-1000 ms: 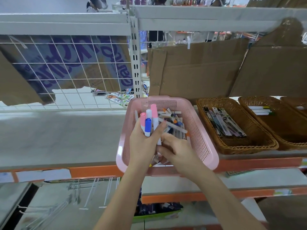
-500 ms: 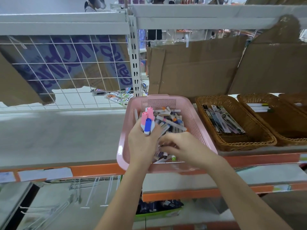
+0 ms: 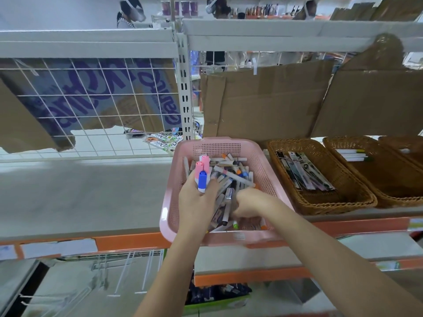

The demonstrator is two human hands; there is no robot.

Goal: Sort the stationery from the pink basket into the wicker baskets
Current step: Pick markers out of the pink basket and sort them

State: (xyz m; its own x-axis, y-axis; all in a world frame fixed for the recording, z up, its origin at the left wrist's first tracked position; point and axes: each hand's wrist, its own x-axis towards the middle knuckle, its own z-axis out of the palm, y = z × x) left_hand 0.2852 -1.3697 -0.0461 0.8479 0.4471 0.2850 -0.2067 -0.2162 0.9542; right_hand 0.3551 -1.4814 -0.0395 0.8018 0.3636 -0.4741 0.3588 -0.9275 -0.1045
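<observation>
- head view, change since earlier frames: right hand [image 3: 248, 203] has gone from resting on top of the pile to digging lower into the near half of the pink basket [image 3: 258, 156]; the tall pink marker that stood above the left hand [image 3: 196, 202] a second ago now sits lower in the bunch; baskets have not shifted
- head view, left hand: fingers curled round a bunch of markers [image 3: 202, 173], two pink caps and one blue cap sticking up past the knuckles; hand hovers over the left side of the pink basket
- head view, right hand: fingers curled down into the loose pens [image 3: 231, 177]; fingertips are buried, so cannot tell whether it has pinched one
- head view, targets: first wicker basket [image 3: 320, 207] just right of the pink one, holds flat packaged items [image 3: 304, 171]; second wicker basket [image 3: 389, 179] further right, a few white pens [image 3: 351, 154] at its far end; a third shows at the frame edge; all on the shelf [image 3: 68, 191]
- risk, judged: the left-hand bunch is held low on the barrels; adding more could let one slip back into the pile or over the rim
- risk, judged: pink basket overhangs the shelf front; downward rummaging at its near end could tip it off
- risk, judged: mixed types in one fist; easy to drop them in the wrong wicker basket
</observation>
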